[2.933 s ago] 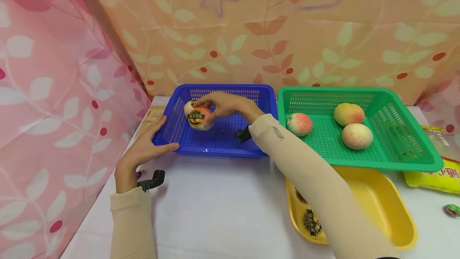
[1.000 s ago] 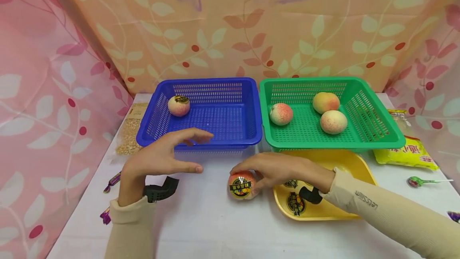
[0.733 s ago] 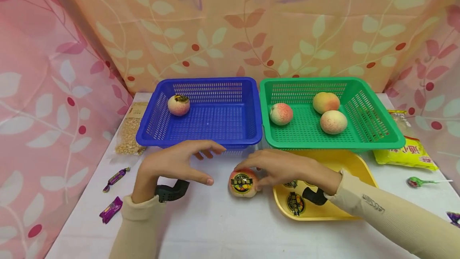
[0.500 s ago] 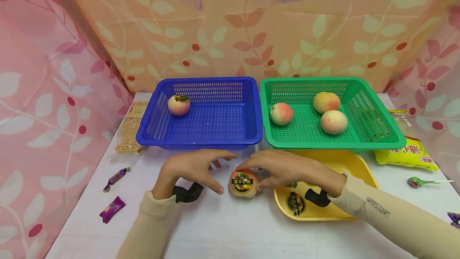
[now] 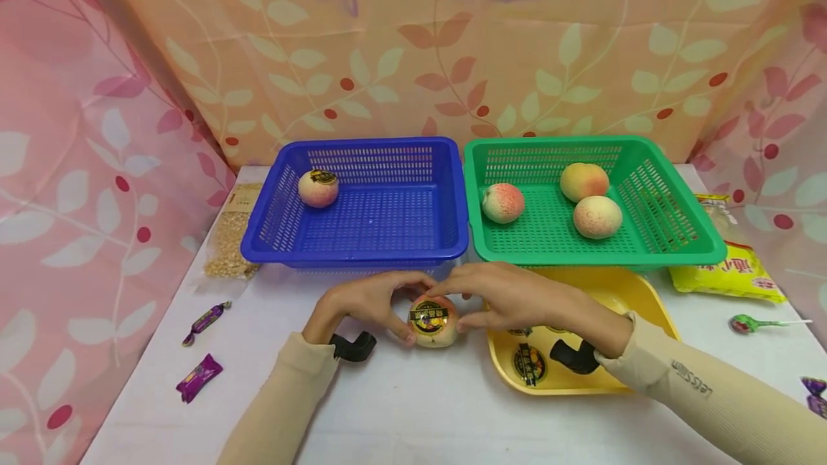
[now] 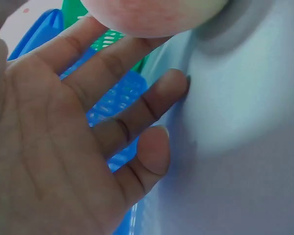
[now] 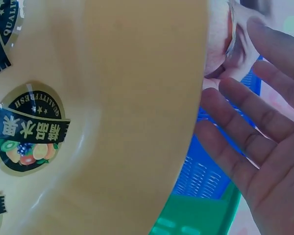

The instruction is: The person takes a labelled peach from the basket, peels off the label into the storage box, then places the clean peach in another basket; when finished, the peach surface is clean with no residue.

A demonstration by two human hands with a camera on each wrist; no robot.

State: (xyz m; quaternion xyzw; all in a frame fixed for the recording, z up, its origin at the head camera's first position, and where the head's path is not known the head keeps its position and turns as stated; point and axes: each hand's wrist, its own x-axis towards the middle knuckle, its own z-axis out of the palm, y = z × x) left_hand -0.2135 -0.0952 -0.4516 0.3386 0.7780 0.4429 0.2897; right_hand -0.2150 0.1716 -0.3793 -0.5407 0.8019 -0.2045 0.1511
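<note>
I log a roundish peach [image 5: 435,339], label [image 5: 429,317] facing up, left hand [image 5: 371,303] and right hand [image 5: 510,297] arched at its sides, both pinching it.

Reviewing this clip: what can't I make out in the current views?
Head: how many stickers lie in the tray; the right hand covers part of it.
Head: the packet's upper left, hidden by the green basket.
Head: the far-right sweet, cut off by the right edge.
Left wrist: the rest of the peach, cut off by the top edge.
Right wrist: much of the peach, behind the tray's rim.
</note>
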